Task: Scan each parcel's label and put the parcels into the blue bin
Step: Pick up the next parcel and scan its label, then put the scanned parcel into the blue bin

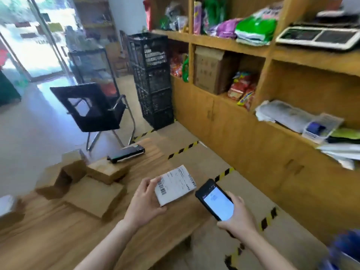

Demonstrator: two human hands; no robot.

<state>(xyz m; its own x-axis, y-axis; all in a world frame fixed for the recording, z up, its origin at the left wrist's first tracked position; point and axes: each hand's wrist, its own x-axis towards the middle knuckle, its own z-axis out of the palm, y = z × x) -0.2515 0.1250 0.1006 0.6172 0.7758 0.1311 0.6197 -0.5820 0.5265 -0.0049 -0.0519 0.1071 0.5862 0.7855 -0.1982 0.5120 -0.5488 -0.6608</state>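
Note:
My left hand (144, 201) holds a small white parcel (175, 186) above the right end of the wooden table, its barcode label facing up. Just right of the parcel, my right hand (238, 217) grips a black handheld scanner (215, 199) with its lit screen facing me. Several brown cardboard parcels (95, 195) lie on the table (58, 234) to the left. A blurred blue shape, likely the blue bin (342, 248), shows at the bottom right corner.
A black device (126, 153) lies at the table's far edge. A black chair (93, 110) and stacked black crates (153, 78) stand beyond. Wooden shelves (272, 106) with goods fill the right. Yellow-black tape (224, 174) marks the floor.

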